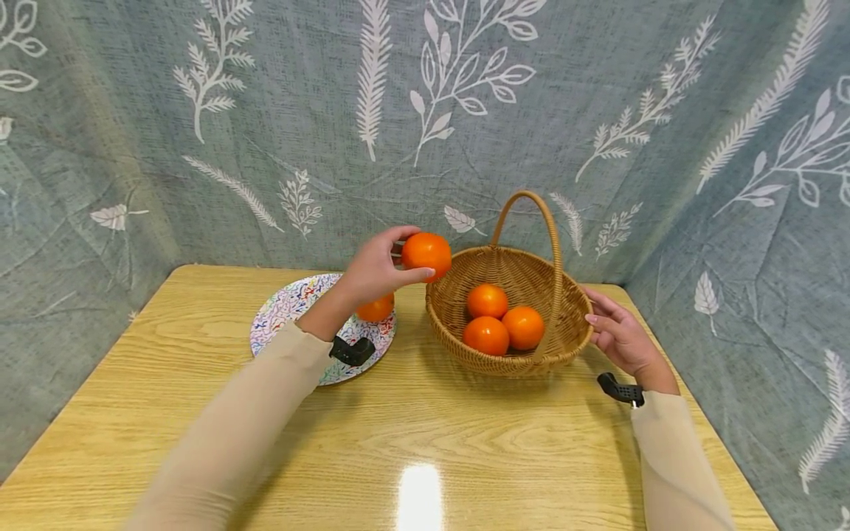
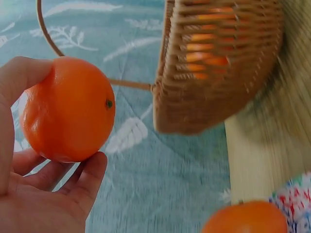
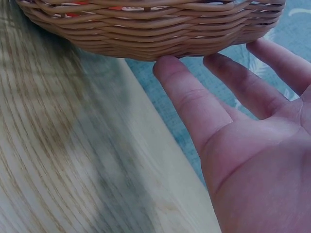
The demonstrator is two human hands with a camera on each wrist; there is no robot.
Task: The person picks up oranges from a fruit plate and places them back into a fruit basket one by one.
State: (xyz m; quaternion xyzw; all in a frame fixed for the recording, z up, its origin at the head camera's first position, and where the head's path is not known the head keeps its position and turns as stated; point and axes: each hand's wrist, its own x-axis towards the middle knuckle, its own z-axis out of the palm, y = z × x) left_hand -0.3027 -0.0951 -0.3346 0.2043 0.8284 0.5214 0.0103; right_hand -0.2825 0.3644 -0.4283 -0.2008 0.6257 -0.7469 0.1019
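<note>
My left hand (image 1: 381, 269) grips an orange (image 1: 427, 256) between thumb and fingers, raised off the table by the basket's left rim. In the left wrist view that orange (image 2: 70, 109) shows a small green stem spot and stands apart from the wicker. The wicker basket (image 1: 458, 359) has a tall arched handle, and several oranges (image 1: 487, 336) lie inside. Another orange (image 1: 375, 307) sits on the patterned plate (image 1: 272, 318), partly hidden by my left wrist. My right hand (image 1: 620, 335) touches the basket's right side; the right wrist view shows its fairly straight fingers (image 3: 187, 94) against the weave.
The wooden table (image 1: 425, 428) carries the plate on the left and the basket on the right. A grey-green leaf-printed cloth (image 1: 332, 133) hangs behind the table and along its sides. A black wrist device (image 1: 352, 350) sits on the left wrist, another (image 1: 620, 389) on the right.
</note>
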